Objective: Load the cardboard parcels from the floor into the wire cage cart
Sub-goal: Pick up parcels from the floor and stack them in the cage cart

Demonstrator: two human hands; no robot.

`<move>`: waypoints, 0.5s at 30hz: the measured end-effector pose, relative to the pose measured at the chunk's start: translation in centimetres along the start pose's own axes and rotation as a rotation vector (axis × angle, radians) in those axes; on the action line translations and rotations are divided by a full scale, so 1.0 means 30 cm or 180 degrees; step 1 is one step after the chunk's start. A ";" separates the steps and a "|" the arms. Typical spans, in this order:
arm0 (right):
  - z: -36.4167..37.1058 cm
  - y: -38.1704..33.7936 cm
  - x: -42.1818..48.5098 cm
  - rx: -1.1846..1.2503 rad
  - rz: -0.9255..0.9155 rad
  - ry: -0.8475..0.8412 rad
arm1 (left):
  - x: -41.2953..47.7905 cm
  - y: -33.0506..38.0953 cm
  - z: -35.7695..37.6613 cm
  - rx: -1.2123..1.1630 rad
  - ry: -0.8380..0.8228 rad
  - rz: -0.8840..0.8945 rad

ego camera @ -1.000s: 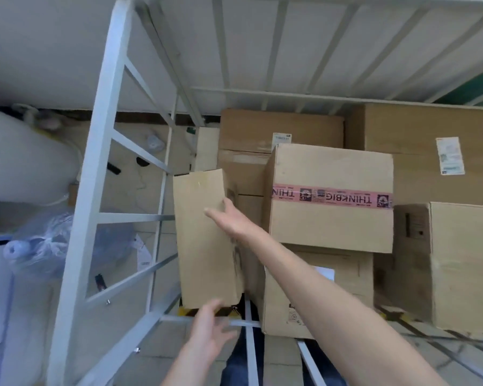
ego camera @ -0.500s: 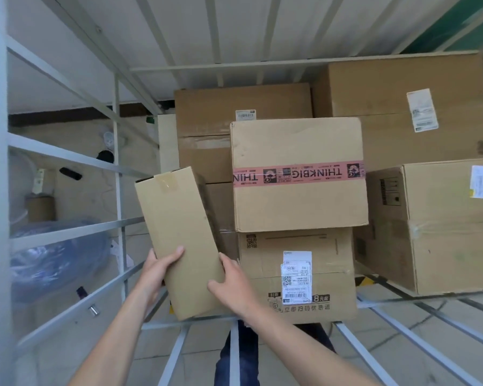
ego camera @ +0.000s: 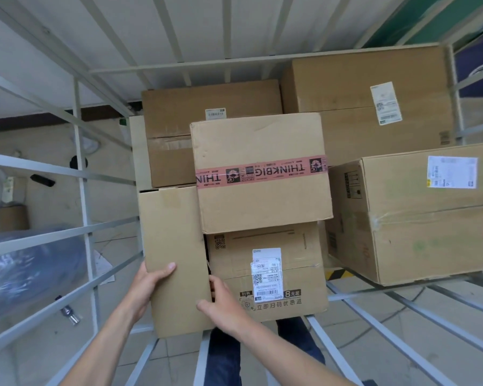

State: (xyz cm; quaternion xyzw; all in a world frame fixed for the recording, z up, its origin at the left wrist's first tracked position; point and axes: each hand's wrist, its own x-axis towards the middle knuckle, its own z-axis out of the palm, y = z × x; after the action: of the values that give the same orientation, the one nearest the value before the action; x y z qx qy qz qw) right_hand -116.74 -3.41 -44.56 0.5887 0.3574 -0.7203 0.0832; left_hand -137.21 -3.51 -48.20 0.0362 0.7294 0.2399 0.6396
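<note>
Even, soft light; wide-angle bending at edges.

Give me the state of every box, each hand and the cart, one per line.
narrow box: upright, held in both hands, beside the stack.
left hand: grips the narrow box's left edge.
right hand: grips its right edge.
taped box: sealed, stacked on the labelled box.
labelled box: closed, under the taped box.
wire cage cart: partly loaded.

Single head camera, faces forward-down into wire cage cart (ego camera: 81, 174), close range.
</note>
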 end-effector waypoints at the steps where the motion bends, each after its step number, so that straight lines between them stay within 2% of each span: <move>1: -0.010 0.002 0.008 0.0067 0.0007 -0.0033 | 0.001 -0.004 0.005 -0.0005 0.0013 0.0009; 4: -0.042 0.013 0.021 0.0159 0.0049 -0.0129 | 0.001 -0.008 0.022 -0.0032 0.0064 0.0076; 8: -0.091 0.024 -0.002 -0.0084 -0.0013 -0.0249 | -0.012 0.002 0.026 0.0140 0.0097 0.0122; 10: -0.148 0.027 -0.025 -0.0236 -0.0089 -0.0058 | -0.032 0.025 0.031 0.0433 0.0231 0.0161; 12: -0.235 0.028 -0.060 -0.0290 -0.0240 0.0244 | -0.047 0.058 0.050 0.1152 0.0679 0.0290; 15: -0.402 0.029 -0.121 -0.0690 -0.0609 0.0951 | -0.092 0.107 0.128 0.2039 0.1204 0.0740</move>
State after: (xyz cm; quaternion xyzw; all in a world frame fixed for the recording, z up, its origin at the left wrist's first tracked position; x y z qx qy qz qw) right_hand -105.69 2.25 -42.26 0.6399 0.4955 -0.5869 0.0234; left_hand -133.87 -0.52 -44.66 0.2716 0.8634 0.0732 0.4187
